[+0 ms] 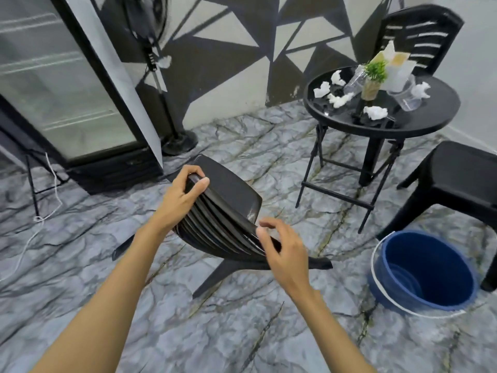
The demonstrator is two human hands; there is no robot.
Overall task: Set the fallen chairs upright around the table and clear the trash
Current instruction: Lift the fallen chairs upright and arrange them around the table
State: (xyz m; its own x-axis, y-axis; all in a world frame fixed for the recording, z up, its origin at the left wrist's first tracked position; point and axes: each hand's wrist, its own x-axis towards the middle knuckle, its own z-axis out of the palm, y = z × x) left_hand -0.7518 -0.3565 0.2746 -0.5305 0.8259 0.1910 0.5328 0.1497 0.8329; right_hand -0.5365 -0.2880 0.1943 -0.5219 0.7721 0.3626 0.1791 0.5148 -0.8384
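Observation:
A black plastic chair [228, 200] stands in the middle of the floor, its slatted back toward me. My left hand [180, 195] grips the top left corner of the backrest, fingers curled over the edge. My right hand [285, 251] hovers at the right end of the backrest with fingers spread and loosely bent, its thumb touching the edge. The round black table [435, 114] at the right carries several crumpled white tissues [375, 112], clear plastic cups [406, 99] and a small green plant [373, 76].
A second black chair [419, 36] stands upright behind the table and a third [457, 173] at its near right. A blue bucket [422, 270] sits on the marble floor beside that one. A glass-door fridge [67, 90] and a pedestal fan [161, 76] stand at the left wall.

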